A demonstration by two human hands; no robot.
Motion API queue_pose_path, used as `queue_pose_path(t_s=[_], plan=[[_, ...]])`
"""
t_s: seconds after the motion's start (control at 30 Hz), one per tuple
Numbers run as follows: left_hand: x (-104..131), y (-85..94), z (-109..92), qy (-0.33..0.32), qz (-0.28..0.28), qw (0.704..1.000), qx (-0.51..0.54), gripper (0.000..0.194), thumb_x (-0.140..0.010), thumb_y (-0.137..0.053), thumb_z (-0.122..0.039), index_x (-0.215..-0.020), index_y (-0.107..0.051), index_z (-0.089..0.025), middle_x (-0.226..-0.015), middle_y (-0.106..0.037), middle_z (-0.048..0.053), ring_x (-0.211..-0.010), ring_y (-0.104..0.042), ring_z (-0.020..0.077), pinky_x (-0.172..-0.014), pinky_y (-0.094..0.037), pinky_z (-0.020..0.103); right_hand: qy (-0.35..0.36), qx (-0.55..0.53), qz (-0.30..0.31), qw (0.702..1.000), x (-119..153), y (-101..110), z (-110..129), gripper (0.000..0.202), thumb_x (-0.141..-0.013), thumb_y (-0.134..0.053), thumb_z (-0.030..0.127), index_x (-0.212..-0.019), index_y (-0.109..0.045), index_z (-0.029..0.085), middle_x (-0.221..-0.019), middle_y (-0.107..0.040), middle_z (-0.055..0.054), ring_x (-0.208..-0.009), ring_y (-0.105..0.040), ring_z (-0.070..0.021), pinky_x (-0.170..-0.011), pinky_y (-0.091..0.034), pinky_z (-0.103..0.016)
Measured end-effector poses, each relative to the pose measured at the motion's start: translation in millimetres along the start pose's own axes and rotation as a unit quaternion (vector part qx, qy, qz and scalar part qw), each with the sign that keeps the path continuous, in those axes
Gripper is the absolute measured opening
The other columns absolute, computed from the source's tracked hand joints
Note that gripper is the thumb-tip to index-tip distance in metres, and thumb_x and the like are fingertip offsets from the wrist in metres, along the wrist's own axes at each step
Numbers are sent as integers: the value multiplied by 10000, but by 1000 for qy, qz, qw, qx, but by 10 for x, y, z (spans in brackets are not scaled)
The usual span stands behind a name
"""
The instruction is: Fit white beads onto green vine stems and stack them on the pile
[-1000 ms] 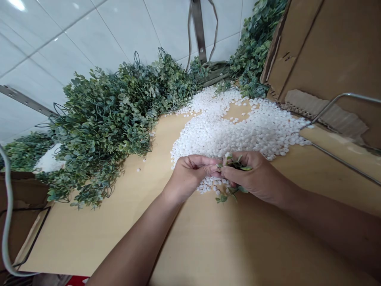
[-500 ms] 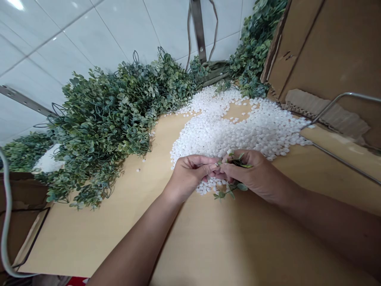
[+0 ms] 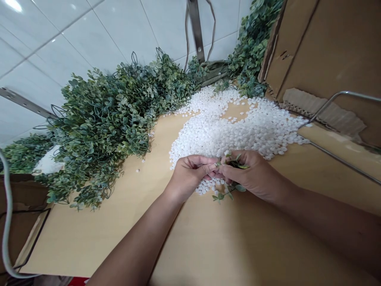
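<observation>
Near the middle of the view, my right hand (image 3: pixel 250 171) is closed on a small green leafy sprig (image 3: pixel 220 196), whose leaves stick out above and below the fingers. My left hand (image 3: pixel 189 172) touches it fingertip to fingertip, pinched at the sprig's end; what lies between those fingertips is too small to make out. Both hands are just over the near edge of a spread of small white plastic pieces (image 3: pixel 214 133) on the light wooden table (image 3: pixel 184 242).
A large heap of green artificial foliage (image 3: pixel 110 115) lies at the left, with more foliage (image 3: pixel 253 47) at the back right. A cardboard box (image 3: pixel 333 51) and a bent metal rod (image 3: pixel 327 103) stand at the right. White pieces (image 3: pixel 49 161) also lie at the far left.
The whole view has shifted very slightly. Both hands keep nearly the same pose, and the sprig is still in my right hand.
</observation>
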State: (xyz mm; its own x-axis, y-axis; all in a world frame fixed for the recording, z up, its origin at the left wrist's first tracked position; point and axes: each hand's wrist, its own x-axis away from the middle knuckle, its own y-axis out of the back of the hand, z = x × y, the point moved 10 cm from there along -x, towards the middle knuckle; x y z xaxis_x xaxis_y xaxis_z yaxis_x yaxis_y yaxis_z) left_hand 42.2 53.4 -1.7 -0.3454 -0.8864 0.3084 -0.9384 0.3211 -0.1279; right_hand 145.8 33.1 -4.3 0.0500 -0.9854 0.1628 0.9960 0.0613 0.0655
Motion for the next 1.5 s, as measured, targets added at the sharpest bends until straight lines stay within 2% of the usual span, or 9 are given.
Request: queue_pose_path(t_s=[0.5,0.9,1.5], plan=[[-24,-12,15,3,9,1000,-3,296,-439,-832,-334,-600,-698,-125,-460,-614,-4,-427,-523,62,-462,-420,180,1,10,-3,1000,17,2,26,153,-619,-540,252,-510,-480,164,-458,-466,58,-443,-378,-47,-421,-300,-181],[-40,-51,3,-4,41,999,-2,263,-471,-824,-323,-605,-703,-132,-462,-616,-3,-453,-533,65,-493,-439,183,-4,-10,-6,1000,-3,8,-24,146,-642,-546,251,-542,-491,159,-459,-469,60,-448,-379,-47,-434,-305,-183],[-52,-44,16,0,19,1000,19,264,-456,-832,-298,-605,-697,-126,-452,-611,-17,-436,-536,55,-479,-453,160,19,-8,-29,999,11,42,43,160,-649,-570,217,-510,-518,159,-457,-505,50,-443,-434,-60,-430,-352,-183]])
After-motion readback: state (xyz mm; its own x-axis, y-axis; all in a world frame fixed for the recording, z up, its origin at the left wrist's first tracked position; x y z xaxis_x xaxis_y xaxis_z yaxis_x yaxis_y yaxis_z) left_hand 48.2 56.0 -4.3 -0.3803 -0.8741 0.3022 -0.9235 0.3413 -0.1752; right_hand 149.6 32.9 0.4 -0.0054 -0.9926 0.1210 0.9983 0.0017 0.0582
